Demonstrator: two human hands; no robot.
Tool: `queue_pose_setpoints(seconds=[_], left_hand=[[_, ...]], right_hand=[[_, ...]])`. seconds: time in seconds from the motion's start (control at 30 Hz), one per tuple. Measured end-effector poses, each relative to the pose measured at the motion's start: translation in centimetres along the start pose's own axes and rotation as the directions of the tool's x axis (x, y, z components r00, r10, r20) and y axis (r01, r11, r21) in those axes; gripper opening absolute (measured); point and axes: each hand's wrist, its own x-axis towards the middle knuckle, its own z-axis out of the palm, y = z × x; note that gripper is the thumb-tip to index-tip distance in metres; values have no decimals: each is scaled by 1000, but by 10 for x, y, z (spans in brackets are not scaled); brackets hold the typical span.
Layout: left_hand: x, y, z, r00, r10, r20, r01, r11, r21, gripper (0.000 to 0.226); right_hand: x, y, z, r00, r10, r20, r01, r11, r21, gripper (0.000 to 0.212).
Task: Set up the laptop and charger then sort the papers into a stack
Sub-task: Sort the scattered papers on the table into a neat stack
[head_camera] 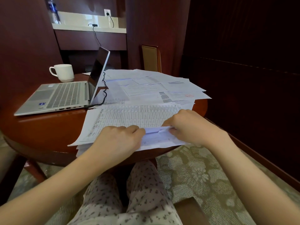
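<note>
Patterned trousers [142,200] fill the bottom of the view, with two bare forearms reaching over them to the near edge of a round wooden table [48,127]. Between the hands is a small sheet [157,137], white, creased, faintly printed, with a fold along its upper edge. The left hand [120,138] curls its fingers round the left end of it, and the right hand [190,125] pinches its upper right corner between thumb and fingertips. It lies over the near rim of the table on top of a grid sheet [129,116], a printed table of many narrow columns turned sideways. That sheet tops a stack whose edges jut past the rim at the lower left. Beyond, loose papers [146,85] spread over the right and far half of the table, overlapping at all angles, one bearing a red stamp [189,95]. On the left stands the laptop [65,95], silver, lid open, screen dark. A black charger cable [104,88] leaves its side by the hinge and kinks over the papers behind the lid. It then climbs to a pale ledge [73,27], where its brick lies, and on to a wall socket [107,13]. A white mug [64,73] stands behind the laptop, and a water bottle [54,12] stands on the ledge's left end. A chair back [151,58] rises past the table, and patterned carpet [194,168] shows at the right.
</note>
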Motion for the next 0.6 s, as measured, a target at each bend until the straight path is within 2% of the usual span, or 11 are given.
queue_pose_setpoints(seconds=[0.03, 0.1, 0.17, 0.23, 0.3, 0.33, 0.4, 0.43, 0.47, 0.5, 0.6], left_hand=[[0, 1, 1, 999, 22, -26, -23, 1000, -10, 4], [-1, 3, 5, 995, 63, -72, -65, 997, -36, 10], [-2, 2, 7, 993, 90, -70, -95, 993, -72, 12], [-4, 2, 4, 997, 70, -21, -72, 981, -178, 10], [-4, 3, -7, 993, -25, 120, 64, 941, -332, 28], [-4, 1, -12, 974, -88, 207, 171, 886, -431, 36], [-3, -3, -22, 894, -154, 420, 403, 686, -606, 44], [-3, -7, -25, 864, -184, 470, 479, 592, -649, 40], [-2, -14, -25, 840, -229, 492, 528, 558, -640, 30], [0, -23, -23, 808, -277, 520, 575, 567, -590, 28], [3, -49, -9, 664, -402, 630, 708, 608, -359, 52]], right_hand=[[0, -2, 0, 1000, -7, -4, 7, 999, -33, 33], [1, -4, 4, 999, -49, -11, 48, 997, -63, 28], [1, -8, 7, 996, -89, -8, 89, 994, -68, 16], [-1, -10, 7, 991, -131, 1, 131, 990, -42, 16], [-3, -8, 4, 992, -122, 42, 120, 992, 46, 26], [-3, -7, 2, 991, -101, 89, 93, 991, 96, 34], [-4, -6, -3, 971, -77, 225, 16, 966, 260, 51], [-2, -6, -5, 958, -76, 278, -29, 934, 356, 59], [1, -5, -5, 950, -67, 307, -73, 904, 422, 66], [6, -3, -3, 947, -27, 321, -119, 897, 426, 72], [29, 12, 12, 907, 267, 325, -330, 931, 158, 83]])
